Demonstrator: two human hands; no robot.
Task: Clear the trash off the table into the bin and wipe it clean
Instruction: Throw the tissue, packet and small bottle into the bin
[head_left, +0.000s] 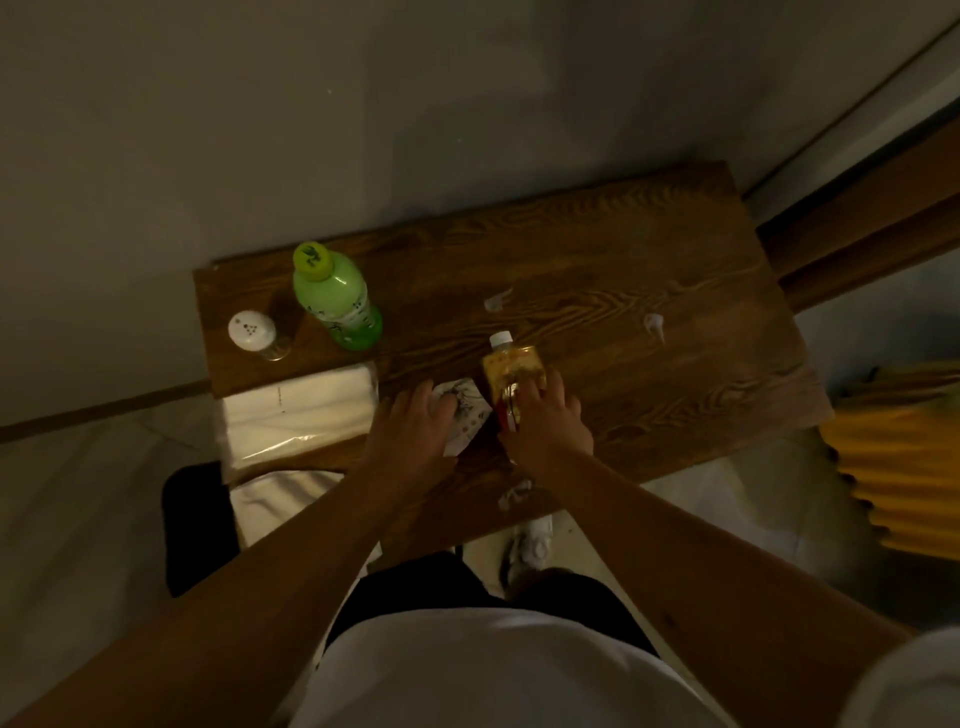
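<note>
On the dark wooden table (649, 291), my right hand (548, 421) wraps around a small amber bottle with a white cap (511, 371), near the front middle. My left hand (410, 421) lies over a crumpled printed wrapper (465, 410) just left of that bottle; I cannot tell whether its fingers grip it. Three small white paper scraps lie on the wood: one at the middle (497, 300), one to the right (655, 325), one by the front edge (517, 492).
A green bottle (337, 301) and a white-capped shaker (254, 335) stand at the table's left end. A pack of white tissues (298, 415) and a white cloth (280, 499) lie at the front left. A black stool (195, 525) stands left, a yellow ribbed object (898, 462) right.
</note>
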